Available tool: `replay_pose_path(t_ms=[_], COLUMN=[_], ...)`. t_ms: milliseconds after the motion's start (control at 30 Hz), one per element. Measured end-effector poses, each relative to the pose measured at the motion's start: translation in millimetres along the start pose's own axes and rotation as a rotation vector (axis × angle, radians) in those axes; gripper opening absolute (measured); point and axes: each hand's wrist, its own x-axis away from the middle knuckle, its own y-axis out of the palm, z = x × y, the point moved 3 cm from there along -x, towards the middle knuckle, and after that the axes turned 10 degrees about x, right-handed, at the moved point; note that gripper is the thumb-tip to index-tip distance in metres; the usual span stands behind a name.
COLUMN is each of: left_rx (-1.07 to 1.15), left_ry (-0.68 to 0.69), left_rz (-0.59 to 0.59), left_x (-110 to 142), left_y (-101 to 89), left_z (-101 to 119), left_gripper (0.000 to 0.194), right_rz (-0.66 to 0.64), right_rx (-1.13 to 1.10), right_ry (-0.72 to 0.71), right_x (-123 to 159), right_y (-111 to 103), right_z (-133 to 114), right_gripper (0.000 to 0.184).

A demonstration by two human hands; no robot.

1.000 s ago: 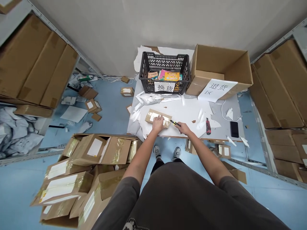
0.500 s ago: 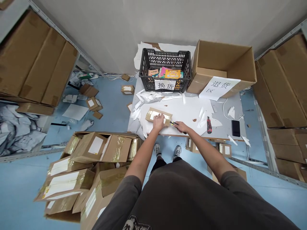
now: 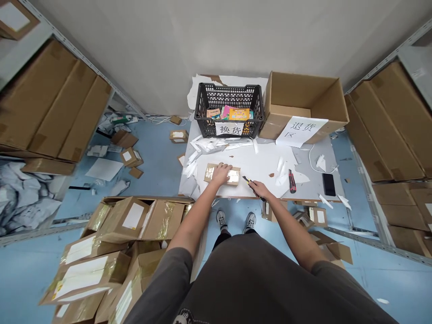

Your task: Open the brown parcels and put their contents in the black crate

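A small taped cardboard box (image 3: 234, 176) with a white label lies on the table near its front edge. My left hand (image 3: 221, 173) rests over the top of this box and grips it, hiding part of the label. In my right hand (image 3: 260, 189) is a black and yellow utility knife (image 3: 247, 180), its tip pointing up and left, just right of the box and apart from it. A second utility knife (image 3: 292, 181), red and black, lies on the table further right.
Behind the box stand a black plastic crate (image 3: 229, 101) holding booklets and a large open carton (image 3: 307, 94) with a paper sign. Torn white paper (image 3: 209, 144) and a phone (image 3: 328, 184) lie on the table. A heap of taped boxes (image 3: 135, 216) stands on my left.
My right hand has drawn the utility knife away from the box's right end. The box has turned slightly, now nearly parallel to the table edge. The camera view has tilted up a little.
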Motion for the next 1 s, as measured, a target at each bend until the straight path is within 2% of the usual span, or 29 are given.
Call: replay_pose_path(t_ms=[100, 200, 433, 533, 667, 833, 1000], left_rx=[-0.062, -0.086, -0.168, -0.173, -0.056, 0.102, 0.143], left_ry=[0.071, 0.099, 0.115, 0.121, 0.158, 0.117, 0.096], left_rz=[-0.086, -0.117, -0.172, -0.131, -0.023, 0.111, 0.14], left_x=[-13, -20, -32, -30, -14, -3, -8], left_y=[4.6, 11.0, 22.9, 30.5, 44.7, 56.9, 59.3], left_z=[1, -1, -5, -5, -13, -25, -25], left_gripper=[0.056, 0.047, 0.043, 0.047, 0.055, 0.049, 0.046], right_rz=[0.102, 0.176, 0.219, 0.217, 0.211, 0.202, 0.185], right_rx=[0.111, 0.281, 0.433, 0.479, 0.539, 0.596, 0.624], right_ry=[-0.042, -0.083, -0.139, -0.156, -0.191, -0.265, -0.276], right_x=[-1, -5, -12, -11, -16, -24, -21], right_y=[-8, -12, -16, -18, -17, -16, -23], right_z=[-2, -6, -14, -19, -26, -31, -26], right_gripper=[0.052, 0.042, 0.035, 0.035, 0.034, 0.033, 0.033])
